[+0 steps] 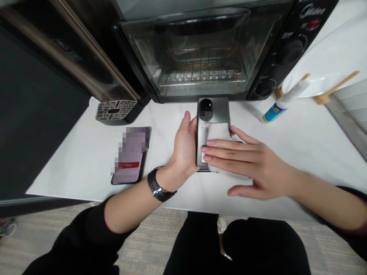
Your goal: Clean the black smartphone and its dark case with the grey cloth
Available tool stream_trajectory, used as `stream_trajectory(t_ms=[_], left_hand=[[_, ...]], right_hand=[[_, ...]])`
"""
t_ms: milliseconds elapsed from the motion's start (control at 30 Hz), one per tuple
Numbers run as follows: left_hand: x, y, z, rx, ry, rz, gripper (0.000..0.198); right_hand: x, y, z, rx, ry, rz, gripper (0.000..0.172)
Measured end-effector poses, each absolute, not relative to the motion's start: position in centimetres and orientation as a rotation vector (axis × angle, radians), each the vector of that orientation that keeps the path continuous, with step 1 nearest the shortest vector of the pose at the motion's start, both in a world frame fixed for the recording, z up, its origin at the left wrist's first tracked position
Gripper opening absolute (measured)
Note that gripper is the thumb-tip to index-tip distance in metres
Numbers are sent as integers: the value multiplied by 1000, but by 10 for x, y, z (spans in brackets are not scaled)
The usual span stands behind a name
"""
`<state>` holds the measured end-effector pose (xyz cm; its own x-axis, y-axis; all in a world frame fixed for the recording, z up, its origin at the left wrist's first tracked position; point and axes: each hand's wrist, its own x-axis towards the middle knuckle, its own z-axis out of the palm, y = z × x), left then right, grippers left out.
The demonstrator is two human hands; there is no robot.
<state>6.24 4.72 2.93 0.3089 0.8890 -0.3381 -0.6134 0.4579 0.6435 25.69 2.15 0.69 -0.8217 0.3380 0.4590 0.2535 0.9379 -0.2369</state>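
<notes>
A grey phone (210, 110) lies face down on the white counter (86, 152), its camera end toward the oven. My left hand (183, 147) grips the phone's left edge, fingers curled around it; a black watch is on that wrist. My right hand (252, 164) lies flat with fingers stretched out, pressing a white cloth (219, 131) onto the phone's back.
A second phone (130, 156) with a lit screen lies to the left. A black toaster oven (206, 49) stands right behind the grey phone. A black appliance with a drip grate (114, 110) is at the left. A small spray bottle (282, 103) lies at the right.
</notes>
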Motion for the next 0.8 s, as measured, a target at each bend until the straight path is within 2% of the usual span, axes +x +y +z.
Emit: stream_trajectory(t_ms=[133, 267, 400, 600, 667, 800], left_hand=[[65, 45, 29, 424, 714, 932, 60], [69, 39, 26, 455, 733, 794, 58], [70, 39, 26, 473, 744, 814, 61], [66, 43, 28, 466, 708, 922, 64], [65, 44, 29, 449, 699, 939, 65], [66, 45, 28, 419, 689, 904, 63]], right_hand=[[264, 31, 6, -823, -2438, 141, 61], [267, 36, 2, -1055, -2359, 75, 70], [263, 32, 1, -930, -2449, 119, 79], [256, 21, 5, -504, -2616, 288, 59], [258, 23, 6, -522, -2616, 248, 57], [265, 32, 6, -826, -2482, 170, 66]])
